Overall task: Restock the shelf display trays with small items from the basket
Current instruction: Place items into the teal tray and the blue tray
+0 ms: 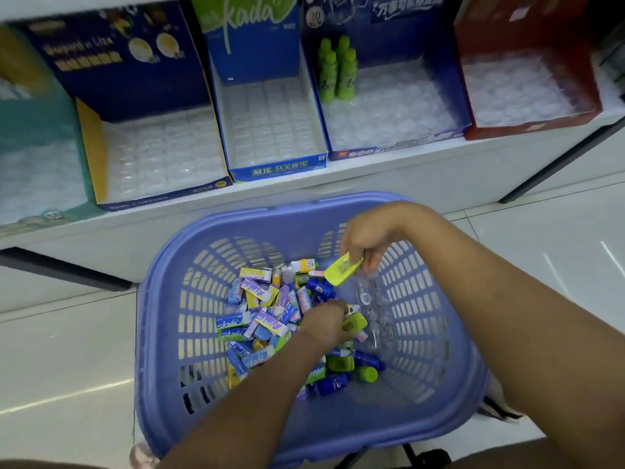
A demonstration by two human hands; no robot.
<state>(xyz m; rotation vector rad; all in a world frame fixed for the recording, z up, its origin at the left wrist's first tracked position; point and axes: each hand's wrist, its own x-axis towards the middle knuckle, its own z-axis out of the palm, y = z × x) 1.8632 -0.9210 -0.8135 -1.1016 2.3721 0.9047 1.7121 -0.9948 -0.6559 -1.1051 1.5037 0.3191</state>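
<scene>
Head view — right hand (363, 243) over the blue basket (162, 299), fingertips (371, 261) pinching a lime-green item (341, 269) just beneath; left hand (324, 321) down among the loose small items (260, 309), fingers curled — grip unclear.

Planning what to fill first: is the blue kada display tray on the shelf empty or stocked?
Empty: the blue cardboard kada display tray shows only its bare clear plastic insert, no items in any slot.
</scene>
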